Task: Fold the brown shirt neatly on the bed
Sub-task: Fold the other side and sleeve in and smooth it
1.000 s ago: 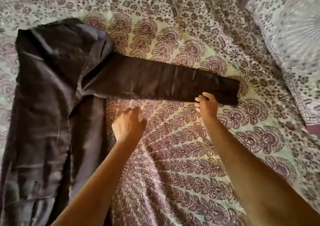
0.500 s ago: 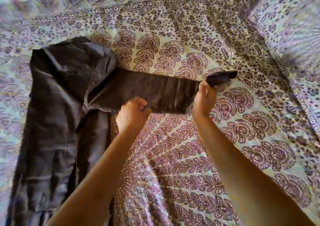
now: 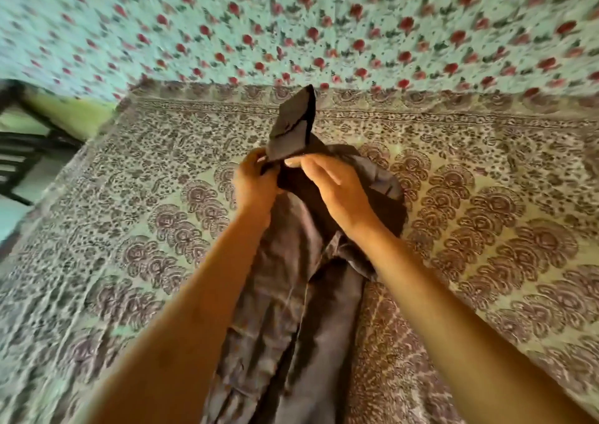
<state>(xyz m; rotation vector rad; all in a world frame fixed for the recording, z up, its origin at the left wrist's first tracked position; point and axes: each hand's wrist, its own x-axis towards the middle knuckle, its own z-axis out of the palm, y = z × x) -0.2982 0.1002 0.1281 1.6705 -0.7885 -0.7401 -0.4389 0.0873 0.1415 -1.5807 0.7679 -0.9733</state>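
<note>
The shirt (image 3: 291, 326) lies lengthwise down the middle of the bed (image 3: 486, 229), on the paisley cover (image 3: 129, 229), its body running from the person's arms up toward the far edge. Both hands are raised over its upper part and close together. The left hand (image 3: 256, 180) has its fingers curled round the sleeve (image 3: 293, 122), and the right hand (image 3: 334, 190) pinches the same sleeve between thumb and fingers just beside it. The sleeve end stands up above the hands, folded flat and tilted a little right. Behind the bed hangs a pale cloth (image 3: 291, 18) with red flowers; a dark frame (image 3: 19, 144) shows at the left.
</note>
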